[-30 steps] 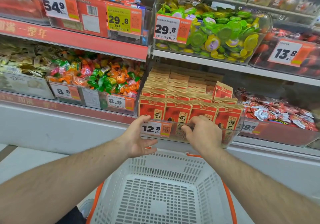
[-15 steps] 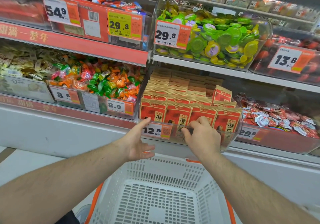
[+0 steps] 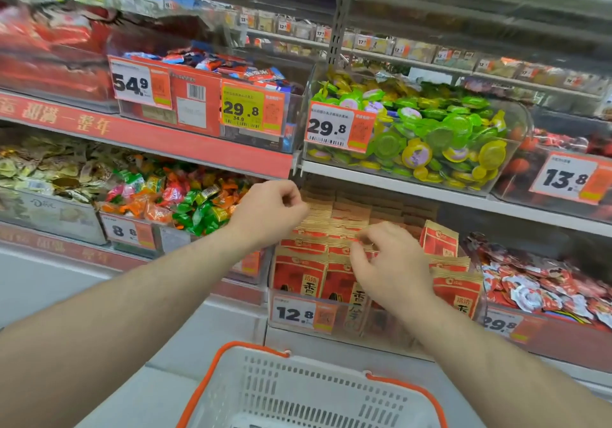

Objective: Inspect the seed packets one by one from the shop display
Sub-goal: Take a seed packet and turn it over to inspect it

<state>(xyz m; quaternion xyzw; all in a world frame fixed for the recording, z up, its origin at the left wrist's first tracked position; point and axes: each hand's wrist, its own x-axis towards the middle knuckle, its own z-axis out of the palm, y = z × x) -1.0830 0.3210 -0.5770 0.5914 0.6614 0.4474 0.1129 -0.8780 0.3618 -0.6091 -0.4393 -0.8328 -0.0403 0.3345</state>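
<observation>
The right hand reaches over the rows of red and kraft-brown paper seed packets, its fingers curled down onto the packet tops in the middle rows; whether they pinch one cannot be told through the blur. The left hand hangs above the back left corner of the same stack with fingers loosely curled, holding nothing.

The packets stand upright in tight files inside a clear plastic display bin on the lower shelf, each with a red front, a tan crimped top band and large dark characters printed on a pale panel. One packet at the bin's right edge stands higher and tilted. A white and orange price tag reading 12.8 is fixed to the bin's front left corner.

To the left sits a bin of orange, green and red wrapped sweets; above, a bin of green and yellow jelly cups. Below, a white plastic basket with orange rim.
</observation>
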